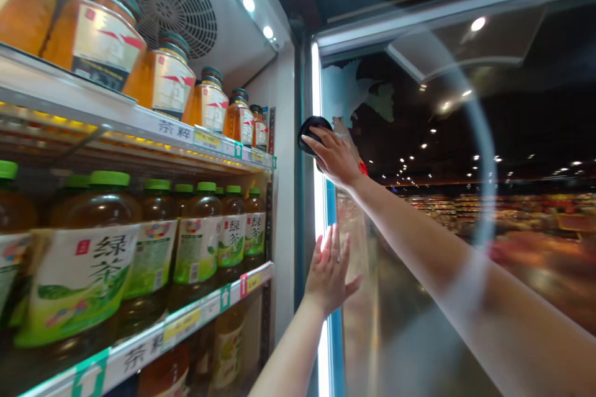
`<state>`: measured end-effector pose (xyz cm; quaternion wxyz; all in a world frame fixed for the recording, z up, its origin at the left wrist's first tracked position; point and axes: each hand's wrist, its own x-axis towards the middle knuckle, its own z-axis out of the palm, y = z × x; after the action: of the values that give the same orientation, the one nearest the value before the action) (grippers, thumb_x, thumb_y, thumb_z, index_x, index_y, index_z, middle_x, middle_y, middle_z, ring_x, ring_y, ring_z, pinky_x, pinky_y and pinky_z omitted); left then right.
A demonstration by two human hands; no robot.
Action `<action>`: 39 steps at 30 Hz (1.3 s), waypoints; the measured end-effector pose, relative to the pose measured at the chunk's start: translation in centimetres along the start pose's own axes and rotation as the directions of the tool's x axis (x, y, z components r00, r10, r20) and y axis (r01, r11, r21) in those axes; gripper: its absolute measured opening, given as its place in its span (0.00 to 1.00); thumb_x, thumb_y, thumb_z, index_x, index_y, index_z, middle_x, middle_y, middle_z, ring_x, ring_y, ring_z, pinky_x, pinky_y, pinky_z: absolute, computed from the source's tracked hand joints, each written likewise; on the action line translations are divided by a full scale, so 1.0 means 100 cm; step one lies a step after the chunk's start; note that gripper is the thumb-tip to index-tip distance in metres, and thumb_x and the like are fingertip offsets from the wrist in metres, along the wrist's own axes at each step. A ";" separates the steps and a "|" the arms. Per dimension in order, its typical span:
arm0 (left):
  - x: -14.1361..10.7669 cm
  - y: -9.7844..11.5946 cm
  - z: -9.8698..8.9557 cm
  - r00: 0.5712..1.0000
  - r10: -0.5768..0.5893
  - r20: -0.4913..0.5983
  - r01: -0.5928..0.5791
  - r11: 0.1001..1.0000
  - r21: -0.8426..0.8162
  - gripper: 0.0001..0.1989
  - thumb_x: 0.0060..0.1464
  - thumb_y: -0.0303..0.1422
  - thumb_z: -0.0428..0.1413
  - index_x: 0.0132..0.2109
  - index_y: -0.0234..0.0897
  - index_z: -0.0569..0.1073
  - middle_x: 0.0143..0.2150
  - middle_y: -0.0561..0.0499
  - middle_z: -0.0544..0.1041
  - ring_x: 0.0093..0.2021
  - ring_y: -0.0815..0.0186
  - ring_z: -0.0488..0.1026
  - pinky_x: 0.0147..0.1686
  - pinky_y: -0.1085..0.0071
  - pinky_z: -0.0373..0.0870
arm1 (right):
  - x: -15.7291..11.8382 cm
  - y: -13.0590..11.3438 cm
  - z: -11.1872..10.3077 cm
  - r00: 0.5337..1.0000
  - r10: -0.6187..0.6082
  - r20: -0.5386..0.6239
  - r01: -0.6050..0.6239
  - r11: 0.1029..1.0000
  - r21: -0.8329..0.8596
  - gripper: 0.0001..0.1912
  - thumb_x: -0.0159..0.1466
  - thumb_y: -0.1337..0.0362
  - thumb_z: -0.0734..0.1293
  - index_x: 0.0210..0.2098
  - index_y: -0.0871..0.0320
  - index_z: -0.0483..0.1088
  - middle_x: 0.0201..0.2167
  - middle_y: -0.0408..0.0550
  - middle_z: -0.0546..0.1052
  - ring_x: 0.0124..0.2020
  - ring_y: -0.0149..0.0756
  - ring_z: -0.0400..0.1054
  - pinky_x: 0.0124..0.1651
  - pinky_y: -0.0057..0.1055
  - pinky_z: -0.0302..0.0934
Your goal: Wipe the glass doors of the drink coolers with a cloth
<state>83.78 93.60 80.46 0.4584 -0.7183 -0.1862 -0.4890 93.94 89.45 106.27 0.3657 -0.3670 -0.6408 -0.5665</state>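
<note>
A glass door [419, 155] of a refrigerated display case stands open at the right, with a bright light strip [325, 347] along its inner edge. My right hand [333, 152] reaches up and has its fingers curled over a round black object [313, 131] at the door's edge. Lower down, my left hand [329, 273] is raised with its fingers spread. Its fingertips are in front of the light strip; whether they touch the door cannot be made out. Nothing is in my left hand.
Amber bottles [172, 84] line the upper shelf at the left. Green-capped tea bottles [88, 260] fill the shelf below, above a rail with price tags [181, 324]. A round fan grille [162, 6] is overhead. Blurred store displays [535, 223] show through the glass.
</note>
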 end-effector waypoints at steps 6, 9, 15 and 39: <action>0.000 -0.001 -0.004 1.000 0.021 0.003 -0.021 0.999 0.024 0.48 0.62 0.56 0.48 0.75 0.27 0.43 0.74 0.28 0.54 0.75 0.46 0.51 0.72 0.49 0.41 | 0.014 0.006 0.012 0.993 -0.082 0.081 0.082 0.997 0.005 0.18 0.72 0.62 0.62 0.59 0.51 0.73 0.66 0.50 0.69 0.68 0.48 0.58 0.68 0.47 0.57; 0.002 -0.002 -0.007 0.999 0.018 0.036 -0.018 1.000 -0.001 0.47 0.62 0.56 0.47 0.75 0.27 0.44 0.74 0.31 0.53 0.76 0.48 0.46 0.73 0.51 0.40 | -0.013 0.002 0.012 0.977 -0.168 0.129 0.170 0.985 -0.009 0.19 0.71 0.62 0.63 0.60 0.49 0.73 0.66 0.49 0.68 0.69 0.47 0.57 0.68 0.47 0.56; -0.017 0.003 -0.015 0.991 -0.067 0.119 0.069 0.998 -0.013 0.43 0.65 0.52 0.46 0.75 0.29 0.45 0.75 0.40 0.54 0.77 0.54 0.41 0.75 0.50 0.31 | -0.092 -0.020 0.000 0.893 -0.341 0.294 0.345 0.938 0.038 0.24 0.71 0.63 0.65 0.65 0.43 0.66 0.70 0.42 0.63 0.72 0.44 0.53 0.70 0.48 0.52; -0.031 -0.005 -0.037 0.959 -0.155 0.239 0.169 0.985 -0.038 0.50 0.63 0.48 0.53 0.75 0.26 0.33 0.76 0.33 0.47 0.77 0.51 0.40 0.74 0.51 0.44 | -0.153 -0.027 -0.037 0.932 -0.128 0.338 0.174 0.978 -0.111 0.24 0.71 0.66 0.61 0.66 0.54 0.65 0.68 0.54 0.65 0.70 0.51 0.56 0.70 0.58 0.46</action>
<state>80.07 91.30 78.32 0.3707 -0.7663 -0.2832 -0.4417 98.78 84.68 91.84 0.1824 -0.4304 -0.6783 -0.5670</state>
